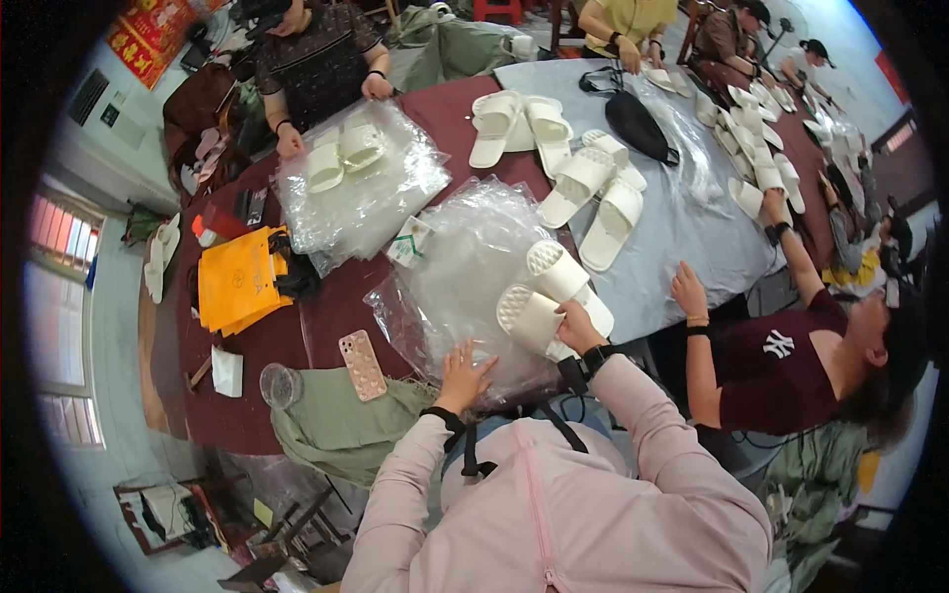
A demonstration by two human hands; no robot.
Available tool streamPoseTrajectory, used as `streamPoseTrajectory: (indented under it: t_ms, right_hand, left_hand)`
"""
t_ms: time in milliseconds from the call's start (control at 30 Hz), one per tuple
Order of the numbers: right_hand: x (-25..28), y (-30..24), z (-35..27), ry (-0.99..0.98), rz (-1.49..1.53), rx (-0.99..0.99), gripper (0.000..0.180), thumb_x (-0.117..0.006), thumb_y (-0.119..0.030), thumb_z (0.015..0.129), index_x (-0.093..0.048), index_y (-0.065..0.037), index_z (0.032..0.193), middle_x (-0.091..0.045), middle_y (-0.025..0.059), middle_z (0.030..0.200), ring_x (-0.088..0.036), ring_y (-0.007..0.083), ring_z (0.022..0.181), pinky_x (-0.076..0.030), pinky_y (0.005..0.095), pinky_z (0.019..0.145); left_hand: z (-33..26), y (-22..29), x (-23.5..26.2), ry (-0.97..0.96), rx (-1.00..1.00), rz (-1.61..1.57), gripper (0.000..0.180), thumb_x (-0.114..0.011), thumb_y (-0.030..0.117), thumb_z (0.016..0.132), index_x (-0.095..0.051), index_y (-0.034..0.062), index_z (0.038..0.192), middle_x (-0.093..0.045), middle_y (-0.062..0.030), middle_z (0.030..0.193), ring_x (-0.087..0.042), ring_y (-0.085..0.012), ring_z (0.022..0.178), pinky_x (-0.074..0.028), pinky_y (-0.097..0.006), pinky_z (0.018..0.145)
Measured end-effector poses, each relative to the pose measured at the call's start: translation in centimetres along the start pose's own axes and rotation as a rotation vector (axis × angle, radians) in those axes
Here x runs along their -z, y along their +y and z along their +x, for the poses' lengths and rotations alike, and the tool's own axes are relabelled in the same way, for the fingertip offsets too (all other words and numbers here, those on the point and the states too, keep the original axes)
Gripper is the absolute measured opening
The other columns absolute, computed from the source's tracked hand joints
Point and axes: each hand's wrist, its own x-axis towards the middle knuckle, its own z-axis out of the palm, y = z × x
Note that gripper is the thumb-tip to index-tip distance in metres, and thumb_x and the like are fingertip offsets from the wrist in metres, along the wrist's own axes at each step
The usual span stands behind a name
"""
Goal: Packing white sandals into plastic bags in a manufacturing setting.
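Near the close edge of the dark-red tabletop, the right hand pinches two cream, rubbery-looking slippers, toes slanting far-left; just left of them, the left hand, fingers spread, touches stacked clear plastic bags.

- Nine o'clock: a tall window with bars across it, daylight coming through and red-orange tones showing behind its upper panes.
- Between nine and ten: a pale wall carrying a dark slatted panel.
- Ten: a red banner with gold decoration, and below it a brown wooden chair.
- Twelve: a red plastic stool, cut by the top edge.
- Two: a light blue wall bearing a red panel.
- Centre: a long table under a dark red cover.
- Between seven and eight: pale floor.
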Motion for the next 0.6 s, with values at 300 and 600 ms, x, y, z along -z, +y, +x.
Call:
streamPoseTrajectory:
  t_ms: [300,600]
  right_hand:
    - [3.9,-0.4,-0.1,-0.026,-1.073,0.276,0.037,-0.056,-0.002,0.072,-0.057,-0.004,0.108,-0.058,0.0123,0.092,-0.058,0.0232,0.078,-0.046,0.0314,0.067]
    - [1.1,-0.1,2.9,0.247,-1.138,0.513,0.017,-0.054,-0.001,0.067,-0.063,0.003,0.081,-0.056,0.0193,0.091,-0.056,0.0339,0.085,-0.044,0.0360,0.074]
  left_hand:
    - [0.4,0.9,1.0,-0.141,0.020,0.093,0.071,-0.065,0.037,0.073,-0.032,0.0339,0.136,-0.009,-0.0226,0.145,-0.012,-0.0453,0.132,-0.018,-0.054,0.104]
    - [0.8,0.8,-0.5,-0.074,0.047,0.139,0.060,-0.053,0.025,0.080,-0.034,0.0258,0.137,-0.021,-0.0256,0.142,-0.021,-0.0447,0.130,-0.019,-0.055,0.103]
